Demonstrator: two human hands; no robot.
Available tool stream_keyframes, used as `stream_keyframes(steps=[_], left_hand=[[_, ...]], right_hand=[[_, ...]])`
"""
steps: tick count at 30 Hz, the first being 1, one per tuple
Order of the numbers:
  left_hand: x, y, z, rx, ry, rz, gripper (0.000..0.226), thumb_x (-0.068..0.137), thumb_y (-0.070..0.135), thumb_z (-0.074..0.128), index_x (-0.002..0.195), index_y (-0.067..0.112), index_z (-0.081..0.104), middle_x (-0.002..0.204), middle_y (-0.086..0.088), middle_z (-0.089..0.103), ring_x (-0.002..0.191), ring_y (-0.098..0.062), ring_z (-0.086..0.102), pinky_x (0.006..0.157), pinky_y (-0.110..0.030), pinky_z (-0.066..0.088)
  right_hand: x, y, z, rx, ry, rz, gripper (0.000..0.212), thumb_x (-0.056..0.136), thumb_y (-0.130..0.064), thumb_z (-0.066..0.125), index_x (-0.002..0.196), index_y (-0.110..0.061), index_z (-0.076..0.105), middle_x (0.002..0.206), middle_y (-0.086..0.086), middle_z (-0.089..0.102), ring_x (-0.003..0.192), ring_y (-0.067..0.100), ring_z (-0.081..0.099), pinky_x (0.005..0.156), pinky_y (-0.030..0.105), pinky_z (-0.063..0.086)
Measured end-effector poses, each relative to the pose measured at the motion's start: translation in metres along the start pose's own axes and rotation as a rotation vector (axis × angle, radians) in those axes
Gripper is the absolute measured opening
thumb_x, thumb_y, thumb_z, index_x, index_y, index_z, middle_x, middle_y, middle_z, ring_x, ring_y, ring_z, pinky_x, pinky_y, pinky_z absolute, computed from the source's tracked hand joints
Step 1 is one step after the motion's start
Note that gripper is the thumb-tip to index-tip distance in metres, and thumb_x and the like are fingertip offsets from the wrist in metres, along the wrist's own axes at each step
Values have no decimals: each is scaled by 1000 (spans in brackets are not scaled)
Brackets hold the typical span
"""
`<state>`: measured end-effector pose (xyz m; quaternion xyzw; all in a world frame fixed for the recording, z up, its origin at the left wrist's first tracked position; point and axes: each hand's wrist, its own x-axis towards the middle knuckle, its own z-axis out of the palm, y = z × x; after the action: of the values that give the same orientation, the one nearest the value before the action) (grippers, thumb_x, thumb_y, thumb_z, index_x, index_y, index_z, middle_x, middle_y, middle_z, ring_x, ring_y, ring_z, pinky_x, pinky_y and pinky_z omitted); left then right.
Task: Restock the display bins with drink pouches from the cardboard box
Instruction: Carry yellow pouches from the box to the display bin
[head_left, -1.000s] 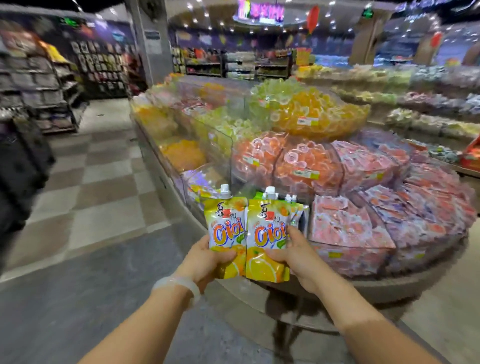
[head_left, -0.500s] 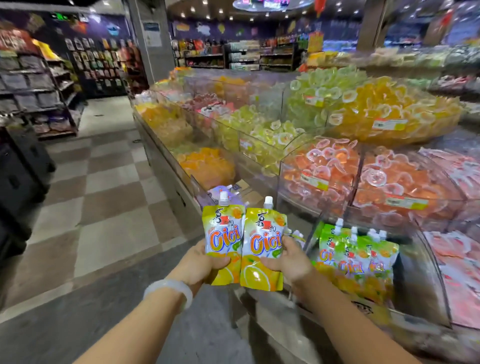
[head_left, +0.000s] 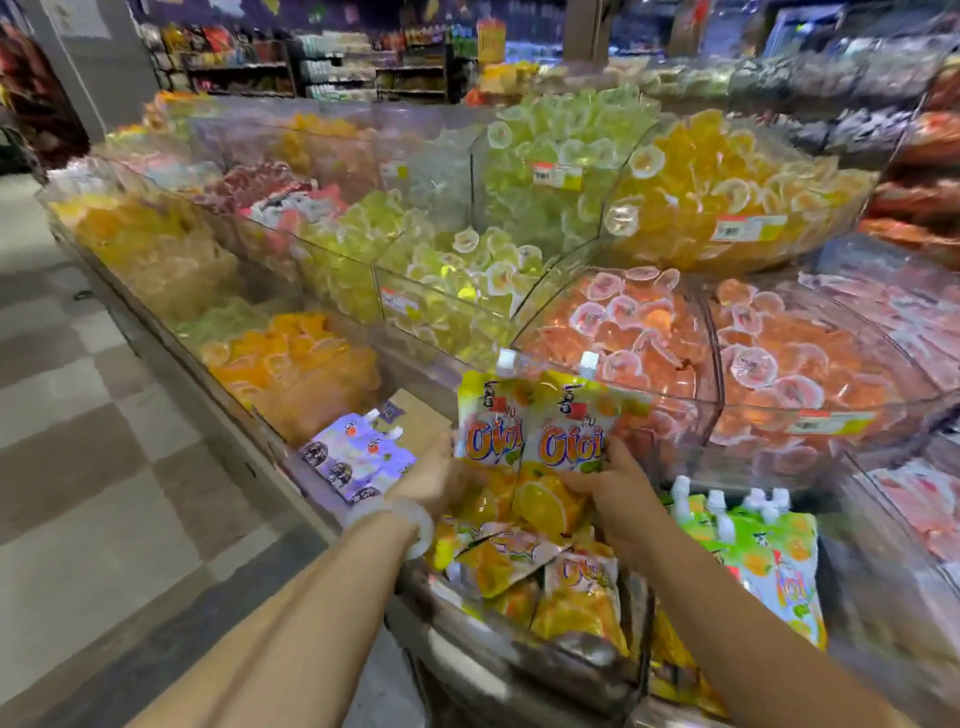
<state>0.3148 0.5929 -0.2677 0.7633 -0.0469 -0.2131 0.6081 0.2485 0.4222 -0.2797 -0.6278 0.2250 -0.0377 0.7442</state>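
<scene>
Head view: two orange drink pouches are held upright, side by side, above the front display bin (head_left: 597, 654). Left pouch (head_left: 488, 431) is gripped low at its edge by the left hand (head_left: 436, 478); right pouch (head_left: 569, 441) is pinched at its lower part by the right hand (head_left: 610, 486). So both grips are closed on a pouch. Cardboard box is not in view.

Risks, as judged:
- Bin below is already stacked with loose, tilted orange pouches (head_left: 530, 566). If the two are dropped flat on top, a slide over the front lip onto the floor is likely.
- Pouches are held only at the bottom; tops with caps are unsupported, so a fold or slip is possible on the way down.
- Green-topped pouches (head_left: 748, 540) sit in the next compartment to the right, close by. A drift right would mix flavours.
- Purple pouches (head_left: 358, 457) lie in the bin to the left; same mix-up risk.
- Frame is motion-blurred, so exact divider position cannot be told.
</scene>
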Motion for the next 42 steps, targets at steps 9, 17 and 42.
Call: stream_keyframes(steps=[9, 17, 42], left_hand=[[89, -33, 17, 30, -44, -113, 45, 76, 0, 68, 117, 13, 56, 111, -9, 65, 92, -23, 61, 76, -36, 55], [112, -56, 35, 58, -49, -203, 32, 81, -12, 60, 105, 7, 50, 78, -7, 57, 65, -16, 50, 42, -12, 40], [97, -86, 30, 1047, 58, 778, 72, 67, 1, 65, 134, 10, 39, 131, -21, 44, 117, -40, 52, 88, -42, 52]], right_hand=[[56, 35, 6, 27, 255, 54, 34, 86, 11, 54, 109, -13, 49, 96, 7, 63, 74, 14, 60, 60, 24, 52], [76, 69, 7, 107, 423, 264, 32, 82, 15, 52, 103, -9, 56, 82, 7, 65, 75, 21, 59, 72, 34, 47], [70, 65, 23, -107, 476, 268, 18, 88, -10, 52, 100, -24, 51, 105, 6, 66, 87, 21, 65, 72, 33, 55]])
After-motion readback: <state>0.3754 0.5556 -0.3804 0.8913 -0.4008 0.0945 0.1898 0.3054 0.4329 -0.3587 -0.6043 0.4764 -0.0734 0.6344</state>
